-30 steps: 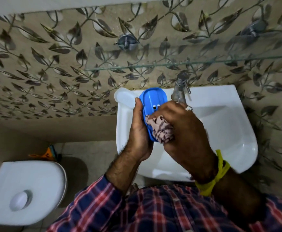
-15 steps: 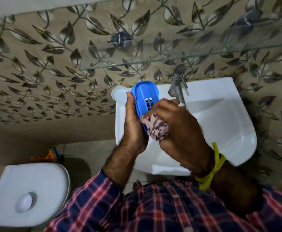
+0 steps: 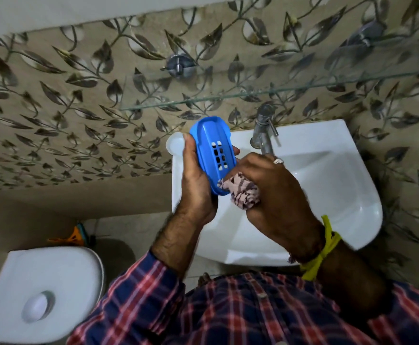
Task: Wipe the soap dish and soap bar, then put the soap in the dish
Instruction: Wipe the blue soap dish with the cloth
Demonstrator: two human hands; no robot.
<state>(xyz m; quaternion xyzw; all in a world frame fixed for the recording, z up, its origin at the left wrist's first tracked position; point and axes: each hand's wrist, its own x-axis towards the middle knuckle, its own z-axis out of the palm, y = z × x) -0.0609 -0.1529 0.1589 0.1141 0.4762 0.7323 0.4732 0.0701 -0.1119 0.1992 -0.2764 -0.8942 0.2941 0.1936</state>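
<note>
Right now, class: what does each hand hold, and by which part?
Left hand grips the blue soap dish around its sides; right hand clutches the bunched cloth.

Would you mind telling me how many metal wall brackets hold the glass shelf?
2: one bracket above the soap dish, another bracket at upper right. None seems hidden.

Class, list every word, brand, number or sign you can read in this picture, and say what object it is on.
None: no readable text shows anywhere.
Soap dish: plain blue plastic with slots, no lettering visible.
Cloth: a striped pattern only, no print.
Tap and basin: no brand mark can be made out.
</note>
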